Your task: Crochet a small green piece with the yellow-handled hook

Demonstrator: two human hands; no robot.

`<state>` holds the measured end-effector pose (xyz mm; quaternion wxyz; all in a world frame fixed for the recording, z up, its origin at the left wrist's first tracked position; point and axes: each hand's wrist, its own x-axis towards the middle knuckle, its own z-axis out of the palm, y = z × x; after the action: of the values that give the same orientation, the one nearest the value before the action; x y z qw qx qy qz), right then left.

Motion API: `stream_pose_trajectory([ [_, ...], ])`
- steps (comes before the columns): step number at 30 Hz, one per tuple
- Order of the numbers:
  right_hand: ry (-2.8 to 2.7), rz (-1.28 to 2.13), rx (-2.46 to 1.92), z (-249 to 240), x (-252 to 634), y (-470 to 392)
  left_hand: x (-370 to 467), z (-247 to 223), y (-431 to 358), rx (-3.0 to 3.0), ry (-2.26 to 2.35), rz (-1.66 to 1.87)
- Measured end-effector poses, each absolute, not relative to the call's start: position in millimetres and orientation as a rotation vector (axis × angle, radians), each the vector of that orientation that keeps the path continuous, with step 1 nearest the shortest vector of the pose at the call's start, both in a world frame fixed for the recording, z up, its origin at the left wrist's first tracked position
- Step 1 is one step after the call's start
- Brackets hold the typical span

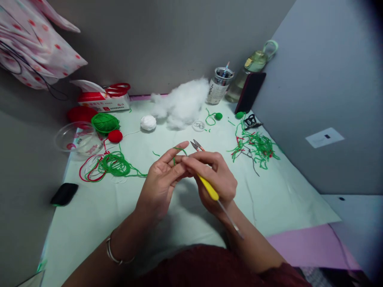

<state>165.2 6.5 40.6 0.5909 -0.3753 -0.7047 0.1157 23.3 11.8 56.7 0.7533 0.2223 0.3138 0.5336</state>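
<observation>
So my left hand (pixel 161 179) has thumb and fingers pinched together, with a strand of green yarn (pixel 181 149) running over a raised finger. My right hand (pixel 217 175) is closed around the crochet hook (pixel 208 187), fingertips meeting the left ones above the middle of the table. I'd guess the yarn is feather-light, soft and limp, so pinch it close to the hook's tip. The hook looks stiff and light, its metal shaft maybe slippery, so the yellow grip's the place to hold.

Containers: the pen cup (pixel 218 89) at the back has pens or pencils standing in it. The tissue box (pixel 112 104) has a tissue poking out and red scissors (pixel 119 89) resting on top. Clear plastic tub (pixel 62 140) on the left: honestly can't tell what's inside.
</observation>
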Motion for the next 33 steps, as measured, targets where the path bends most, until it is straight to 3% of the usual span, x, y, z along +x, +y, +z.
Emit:
stream_pose_trajectory([
  [2,-1.576,0.287,-0.88,41.7,167.4,7.7,19.6,59.6,13.8,0.377,0.653,1.09],
  [8,-1.194,0.889,-0.817,48.6,170.8,14.6,15.2,64.7,17.1,0.433,0.666,1.129],
  [19,-1.055,1.142,-0.731,49.7,171.6,18.3,15.9,60.1,13.5,0.558,0.689,1.147],
  [25,-1.201,0.941,-0.79,50.8,170.9,12.1,14.2,59.6,13.3,0.635,0.75,1.179],
  [33,-1.659,0.195,-0.716,49.2,169.0,7.1,22.7,53.4,8.6,0.906,0.908,1.389],
])
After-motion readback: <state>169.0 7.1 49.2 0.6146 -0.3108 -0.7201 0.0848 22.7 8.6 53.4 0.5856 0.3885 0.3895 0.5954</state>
